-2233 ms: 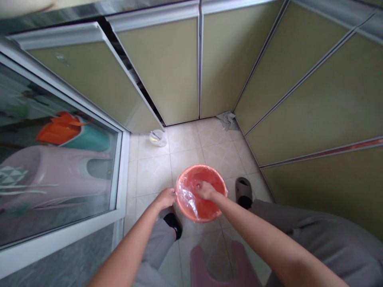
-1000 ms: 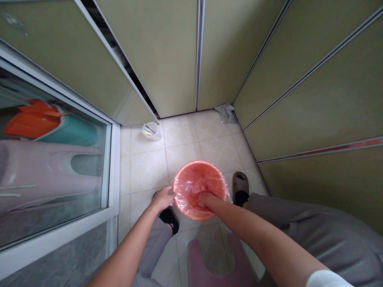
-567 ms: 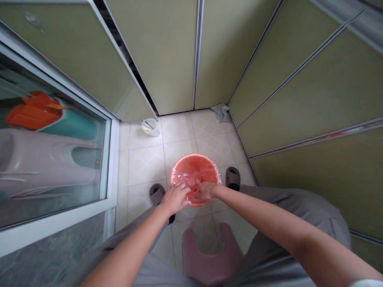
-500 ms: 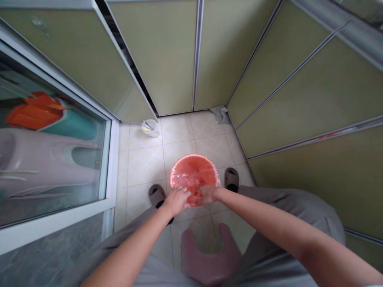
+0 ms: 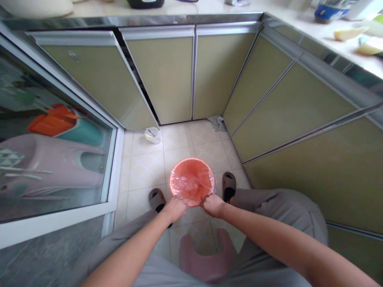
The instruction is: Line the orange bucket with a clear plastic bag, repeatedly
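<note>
An orange trash bin (image 5: 191,175) stands on the floor between my feet. Clear plastic, like a bag (image 5: 186,184), lines its inside and folds over the rim. My left hand (image 5: 176,207) is closed on the near left part of the rim. On the near right part of that rim, my right hand (image 5: 213,204) has its fingers curled round the edge and the plastic. Some fingertips of both hands are hidden.
A pink stool (image 5: 206,261) is below me. A clear plastic tub (image 5: 153,136) and a grey cloth (image 5: 217,122) lie by the cabinets (image 5: 163,79). A glass door (image 5: 112,175) borders the left; a counter (image 5: 209,7) runs above.
My right hand has drawn back from inside the bin to its near rim. My left hand stays at the rim. The view has tilted up, bringing the counter into sight.
</note>
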`<state>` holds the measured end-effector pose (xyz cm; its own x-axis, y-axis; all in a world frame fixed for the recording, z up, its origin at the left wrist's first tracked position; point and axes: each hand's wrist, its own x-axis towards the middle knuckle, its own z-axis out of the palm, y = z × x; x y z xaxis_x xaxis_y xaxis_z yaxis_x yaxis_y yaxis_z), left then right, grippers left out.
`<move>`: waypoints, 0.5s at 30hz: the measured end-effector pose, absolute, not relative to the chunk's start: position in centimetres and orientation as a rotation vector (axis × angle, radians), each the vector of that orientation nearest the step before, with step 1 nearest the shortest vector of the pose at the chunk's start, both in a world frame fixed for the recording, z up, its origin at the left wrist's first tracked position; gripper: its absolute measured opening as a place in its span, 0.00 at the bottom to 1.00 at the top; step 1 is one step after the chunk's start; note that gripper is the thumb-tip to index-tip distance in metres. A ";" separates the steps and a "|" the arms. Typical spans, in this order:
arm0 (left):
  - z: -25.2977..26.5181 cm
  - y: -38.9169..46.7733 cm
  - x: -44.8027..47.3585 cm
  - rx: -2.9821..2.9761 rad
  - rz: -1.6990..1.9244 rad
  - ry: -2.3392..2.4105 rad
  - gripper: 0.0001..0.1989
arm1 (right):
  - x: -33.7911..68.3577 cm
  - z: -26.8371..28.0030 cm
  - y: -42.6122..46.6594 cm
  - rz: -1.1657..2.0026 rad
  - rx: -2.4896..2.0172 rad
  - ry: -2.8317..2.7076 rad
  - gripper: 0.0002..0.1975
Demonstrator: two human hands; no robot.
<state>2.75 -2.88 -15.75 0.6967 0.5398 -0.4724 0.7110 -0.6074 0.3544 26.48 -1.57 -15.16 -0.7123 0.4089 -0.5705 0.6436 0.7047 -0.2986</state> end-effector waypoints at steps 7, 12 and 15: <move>-14.3 -0.5 1.2 2.366 -0.211 1.132 0.08 | 29.0 -13.3 2.1 -0.650 1.042 2.582 0.17; -15.4 0.8 0.0 2.318 -0.357 1.145 0.03 | 30.9 -14.8 4.4 -0.559 1.065 2.463 0.18; -15.6 0.9 -0.3 2.307 -0.401 1.157 0.03 | 31.6 -15.9 4.8 -0.524 1.098 2.444 0.15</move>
<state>-0.28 0.89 -15.63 0.5905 0.6513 -0.4765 0.8065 -0.4972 0.3199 31.65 4.76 -15.95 -0.6066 0.6132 -0.5060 0.7667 0.6195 -0.1684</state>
